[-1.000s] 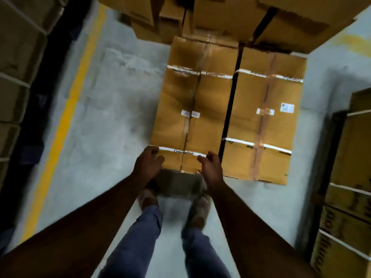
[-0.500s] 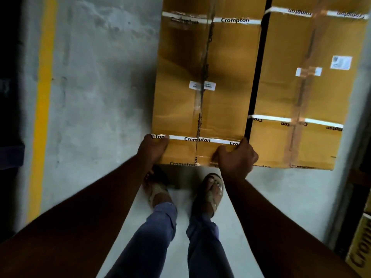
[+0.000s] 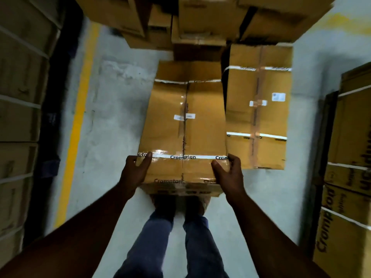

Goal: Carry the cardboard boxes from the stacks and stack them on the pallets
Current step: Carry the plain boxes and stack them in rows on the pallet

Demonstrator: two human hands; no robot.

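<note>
Stacks of cardboard boxes (image 3: 210, 19) fill the far end of the aisle, with more strapped cartons down the left wall (image 3: 20, 109) and printed cartons (image 3: 349, 177) at the right. A grey concrete floor (image 3: 112, 109) with a yellow line (image 3: 78, 125) runs between them. Nearer, two long Crompton boxes lie side by side; the right-hand box (image 3: 259, 109) lies flat beside the held box (image 3: 184, 125), whose near end appears raised toward the person, above their feet. The left hand (image 3: 136, 171) grips its near left corner, thumb on top at the white strap and fingers curled under the edge. The right hand (image 3: 228, 173) grips the near right corner the same way, thumb on top, fingers wrapped round the side. This looks like the pick-up step: the box is being taken from its stack. No pallet is in view, so the next move likely calls for lifting the far end free of its neighbour, then turning to find the pallet.
</note>
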